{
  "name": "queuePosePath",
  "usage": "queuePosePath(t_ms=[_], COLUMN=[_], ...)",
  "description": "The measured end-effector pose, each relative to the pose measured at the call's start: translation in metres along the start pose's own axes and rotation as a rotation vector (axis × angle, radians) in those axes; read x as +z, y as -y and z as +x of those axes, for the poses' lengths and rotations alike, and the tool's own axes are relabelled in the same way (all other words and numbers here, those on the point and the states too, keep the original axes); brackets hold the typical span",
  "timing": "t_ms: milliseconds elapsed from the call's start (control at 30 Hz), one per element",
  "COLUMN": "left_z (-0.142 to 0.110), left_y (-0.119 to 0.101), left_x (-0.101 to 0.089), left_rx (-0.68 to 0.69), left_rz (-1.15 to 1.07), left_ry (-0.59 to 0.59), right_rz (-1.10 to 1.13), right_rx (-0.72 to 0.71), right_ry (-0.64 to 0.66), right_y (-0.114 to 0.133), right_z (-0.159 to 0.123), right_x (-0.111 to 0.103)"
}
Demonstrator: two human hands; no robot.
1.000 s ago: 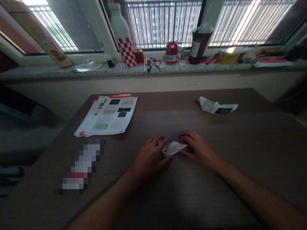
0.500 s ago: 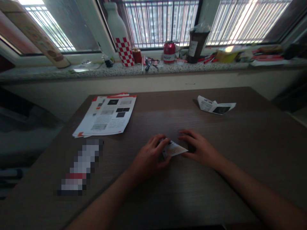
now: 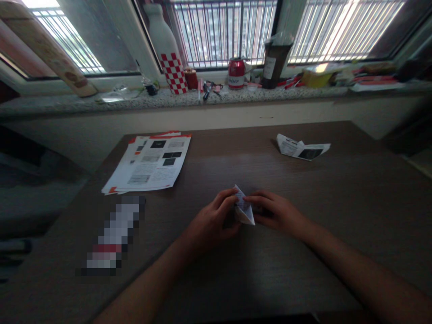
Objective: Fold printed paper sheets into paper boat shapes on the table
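A small folded paper with printing on it stands between my two hands, over the middle of the table. My left hand grips its left side, the fingers curled round with the thumb below. On the opposite side, the fingertips of my right hand press against the sheet near its upper edge. One pointed corner of the paper sticks up at the far end and another points down toward me. Part of the fold is hidden behind the left fingers.
A folded paper boat rests at the table's far right. Printed sheets lie stacked at the far left, with a blurred-out oblong object nearer me. On the windowsill stand a checkered bottle, a red can and a dark cup.
The folded paper has been turned, so its point now faces me instead of rightward. My right hand has moved left and its fingers now touch the paper.
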State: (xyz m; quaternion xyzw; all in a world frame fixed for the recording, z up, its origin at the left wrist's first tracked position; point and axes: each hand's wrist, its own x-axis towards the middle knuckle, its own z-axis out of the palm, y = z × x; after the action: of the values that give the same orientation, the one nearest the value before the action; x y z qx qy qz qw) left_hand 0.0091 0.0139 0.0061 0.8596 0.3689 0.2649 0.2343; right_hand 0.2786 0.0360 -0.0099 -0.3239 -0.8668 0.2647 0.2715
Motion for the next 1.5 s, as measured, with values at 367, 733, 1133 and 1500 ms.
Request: queuePosePath(t_ms=[367, 733, 1133, 1500], left_z=[0.001, 0.002, 0.004, 0.010], left_y=[0.003, 0.009, 0.011, 0.012], left_x=[-0.003, -0.006, -0.003, 0.001], left_rx=[0.017, -0.026, -0.152, -0.303], left_rz=[0.025, -0.005, -0.139, -0.036], left_ry=[-0.039, -0.125, -0.168, -0.118], right_rz=[0.013, -0.104, 0.116, 0.062], right_rx=[-0.021, -0.029, 0.239, 0.353], right_ry=[-0.054, -0.152, -0.189, -0.182], right_y=[0.001, 0.003, 0.009, 0.005], right_z=[-0.001, -0.001, 0.003, 0.009], right_x=[-0.002, -0.004, 0.000, 0.007])
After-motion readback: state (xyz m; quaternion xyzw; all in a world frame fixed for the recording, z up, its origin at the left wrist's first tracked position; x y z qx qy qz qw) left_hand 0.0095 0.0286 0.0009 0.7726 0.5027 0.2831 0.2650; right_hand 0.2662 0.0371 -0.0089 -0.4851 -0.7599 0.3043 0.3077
